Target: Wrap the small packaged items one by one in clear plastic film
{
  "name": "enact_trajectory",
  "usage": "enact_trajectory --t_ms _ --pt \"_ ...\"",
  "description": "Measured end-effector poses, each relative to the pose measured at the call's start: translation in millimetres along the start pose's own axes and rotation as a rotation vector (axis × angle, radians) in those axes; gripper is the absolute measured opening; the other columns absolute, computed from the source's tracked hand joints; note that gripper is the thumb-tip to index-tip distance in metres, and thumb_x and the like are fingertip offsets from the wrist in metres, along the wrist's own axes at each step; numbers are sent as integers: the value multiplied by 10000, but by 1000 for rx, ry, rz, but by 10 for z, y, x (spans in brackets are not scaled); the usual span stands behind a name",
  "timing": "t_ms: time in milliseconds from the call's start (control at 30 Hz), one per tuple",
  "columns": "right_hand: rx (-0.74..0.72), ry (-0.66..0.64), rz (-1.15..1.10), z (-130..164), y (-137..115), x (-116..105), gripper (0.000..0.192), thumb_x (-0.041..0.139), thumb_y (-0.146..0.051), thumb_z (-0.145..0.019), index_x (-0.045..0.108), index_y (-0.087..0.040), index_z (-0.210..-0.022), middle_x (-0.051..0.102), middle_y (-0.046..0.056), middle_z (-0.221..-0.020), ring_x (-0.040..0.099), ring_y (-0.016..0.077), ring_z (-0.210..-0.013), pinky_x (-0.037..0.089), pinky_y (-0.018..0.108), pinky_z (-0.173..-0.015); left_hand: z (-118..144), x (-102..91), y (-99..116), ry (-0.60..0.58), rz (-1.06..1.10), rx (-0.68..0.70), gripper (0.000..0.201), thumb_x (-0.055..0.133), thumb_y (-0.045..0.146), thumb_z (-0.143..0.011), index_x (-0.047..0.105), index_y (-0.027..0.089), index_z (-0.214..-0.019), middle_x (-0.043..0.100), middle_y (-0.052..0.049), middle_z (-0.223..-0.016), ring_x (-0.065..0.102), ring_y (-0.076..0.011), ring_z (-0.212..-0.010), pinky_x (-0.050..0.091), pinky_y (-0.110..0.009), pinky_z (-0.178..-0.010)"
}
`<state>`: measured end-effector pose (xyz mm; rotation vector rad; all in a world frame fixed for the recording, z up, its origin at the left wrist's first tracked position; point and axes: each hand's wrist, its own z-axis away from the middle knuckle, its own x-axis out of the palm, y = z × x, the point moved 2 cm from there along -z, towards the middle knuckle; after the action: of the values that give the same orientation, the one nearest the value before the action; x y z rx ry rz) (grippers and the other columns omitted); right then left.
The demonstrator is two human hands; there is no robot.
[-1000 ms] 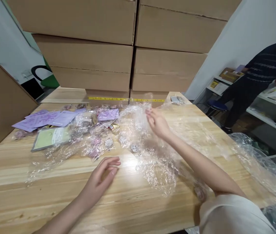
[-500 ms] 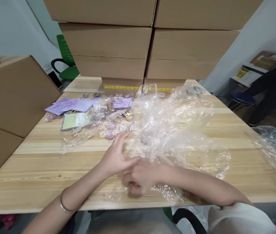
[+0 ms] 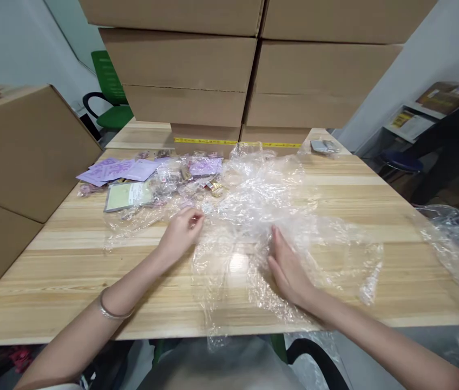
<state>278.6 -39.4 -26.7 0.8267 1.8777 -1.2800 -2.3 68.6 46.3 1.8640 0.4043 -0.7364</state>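
Observation:
A crumpled sheet of clear plastic film (image 3: 254, 197) spreads over the middle of the wooden table, and part of it hangs past the front edge. My left hand (image 3: 181, 232) is at the film's left side, its thumb and fingertips pinched together on the film's edge. My right hand (image 3: 288, 270) lies on edge against the film, fingers stretched out and the thumb apart. Just beyond my left hand is a pile of small clear-wrapped packets, with a green flat packet (image 3: 122, 197) and purple packets (image 3: 140, 170) among them.
Stacked cardboard boxes (image 3: 184, 59) rise at the table's back, and a large cardboard box (image 3: 22, 146) stands at the left. A small grey packet (image 3: 323, 146) lies at the back right. More clear film (image 3: 451, 238) hangs at the right edge. A person in dark clothes (image 3: 444, 141) stands beyond.
My hands were together at the film's near side; now they are apart, the right one moved to the right and opened. The film has sunk flatter and extends nearer the front edge.

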Motion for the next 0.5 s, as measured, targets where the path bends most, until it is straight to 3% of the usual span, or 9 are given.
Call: enact_trajectory --t_ms 67,167,267,300,367,433,500 --pt "77 -34 28 -126 241 -25 689 267 -413 -1035 -52 -182 -1600 95 146 -1656 147 318 -1509 297 598 -1160 33 -175 -74 98 69 -65 180 562 311 -886 673 170 -894 688 -59 -931 648 -185 -841 538 -327 -793" --pt "170 -79 131 -441 579 -48 705 265 -477 -1022 119 -81 -1587 199 198 -1626 135 323 -1511 236 580 -1188 90 -434 -210 206 84 -226 195 601 346 -836 664 165 -874 686 -55 -895 653 -188 -805 545 -324 -772" --pt "235 -96 247 -805 838 -81 733 296 -476 -994 249 20 -1532 220 232 -1613 125 326 -1515 189 510 -1219 183 -620 -275 279 -137 -257 231 584 321 -827 636 150 -974 643 -103 -1031 654 -251 -919 543 -424 -859" --pt "249 -95 274 -914 899 -92 733 307 -466 -984 274 37 -1517 225 238 -1610 130 327 -1514 185 493 -1223 219 -640 -253 309 -237 -173 289 587 306 -825 615 144 -1063 600 -136 -1143 630 -289 -1034 520 -470 -925" --pt "267 -90 304 -1090 985 -103 729 320 -454 -970 306 51 -1496 254 247 -1598 155 335 -1510 190 481 -1222 287 -561 -146 281 -385 147 455 616 293 -826 531 167 -1255 470 -164 -1355 506 -333 -1267 429 -523 -1067" --pt "268 -85 309 -1200 1030 -102 722 322 -454 -968 328 50 -1484 290 255 -1582 182 343 -1503 197 486 -1218 331 -322 -9 89 -456 492 566 643 324 -850 449 241 -1375 383 -133 -1481 382 -327 -1399 326 -528 -1161" --pt "261 -82 311 -1252 1051 -97 708 316 -457 -970 366 53 -1458 330 266 -1560 214 352 -1493 197 480 -1216 305 -1 99 -127 -523 659 598 631 360 -891 402 277 -1437 363 -112 -1539 322 -322 -1450 252 -537 -1199"
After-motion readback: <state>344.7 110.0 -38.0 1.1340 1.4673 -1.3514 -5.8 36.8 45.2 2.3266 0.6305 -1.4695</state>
